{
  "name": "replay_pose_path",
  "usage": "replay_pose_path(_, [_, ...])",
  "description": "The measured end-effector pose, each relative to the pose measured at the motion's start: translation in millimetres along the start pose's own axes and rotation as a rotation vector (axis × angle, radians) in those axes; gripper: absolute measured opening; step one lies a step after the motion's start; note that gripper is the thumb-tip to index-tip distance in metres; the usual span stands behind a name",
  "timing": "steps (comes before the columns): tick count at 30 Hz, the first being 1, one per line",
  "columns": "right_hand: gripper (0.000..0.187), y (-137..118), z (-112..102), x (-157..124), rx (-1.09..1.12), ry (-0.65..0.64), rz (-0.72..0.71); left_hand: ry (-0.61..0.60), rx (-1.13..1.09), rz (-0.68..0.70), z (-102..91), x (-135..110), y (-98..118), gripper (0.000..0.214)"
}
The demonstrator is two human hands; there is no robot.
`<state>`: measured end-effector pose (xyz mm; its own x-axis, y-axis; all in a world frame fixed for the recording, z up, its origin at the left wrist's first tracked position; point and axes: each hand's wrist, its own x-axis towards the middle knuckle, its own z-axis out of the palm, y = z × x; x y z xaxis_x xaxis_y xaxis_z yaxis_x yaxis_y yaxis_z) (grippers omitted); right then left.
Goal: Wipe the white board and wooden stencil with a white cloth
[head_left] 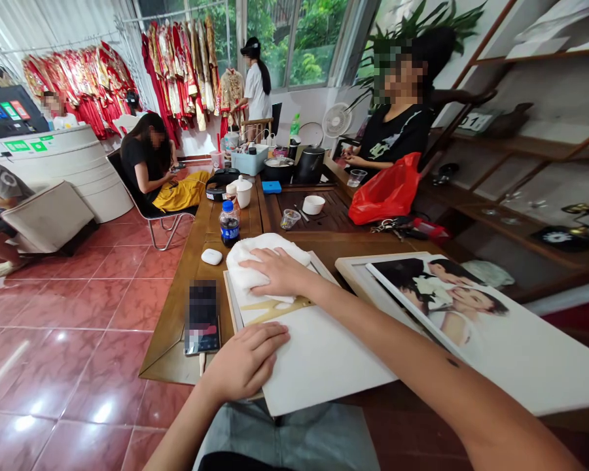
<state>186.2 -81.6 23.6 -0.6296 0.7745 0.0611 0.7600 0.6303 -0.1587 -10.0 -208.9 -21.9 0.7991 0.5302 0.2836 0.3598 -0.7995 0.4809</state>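
My right hand (275,273) presses on a bunched white towel (245,258), its fingers spread over the top. The towel rests on the far part of a white photo panel (324,356), where a tan-gold printed area shows next to it. My left hand (249,361) lies on the panel's near left edge, fingers stretched out and close together. The panel sits askew over a pale frame (233,304). To the right, a second photo panel (464,297) printed with people lies tilted on another frame (353,267).
A phone (202,317) with a cable, an earbud case (211,256) and a blue-capped bottle (230,222) stand at the left. Beyond are a white bowl (313,205), a plastic cup (289,219) and a red bag (387,190). Several people sit or stand around the room.
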Motion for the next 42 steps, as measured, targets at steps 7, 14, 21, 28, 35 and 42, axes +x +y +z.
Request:
replay_pose_path(7, [0.066,46.0,-8.0,-25.7,-0.013,0.022,0.154,0.001,0.003,-0.004,1.2,-0.9,1.2,0.048])
replay_pose_path(14, [0.063,48.6,-10.0,-39.9,0.023,0.0,0.166,-0.002,0.011,-0.006,1.1,-0.1,0.1,0.047])
replay_pose_path(21, [0.066,-0.4,-4.8,-30.4,0.07,-0.037,0.028,-0.011,0.017,-0.013,1.0,-0.6,-0.7,0.049])
replay_pose_path(28, [0.068,-21.0,-3.7,-33.7,0.079,-0.06,-0.088,-0.008,0.015,-0.014,-0.9,1.8,0.9,0.046])
replay_pose_path(35, [0.066,3.1,-8.8,-56.8,0.023,-0.008,0.017,-0.012,0.054,-0.012,1.1,-0.1,0.7,0.045])
replay_pose_path(42, [0.065,9.9,-10.1,-85.1,-0.006,0.083,0.036,0.024,0.186,0.042,-1.7,1.9,2.6,0.042])
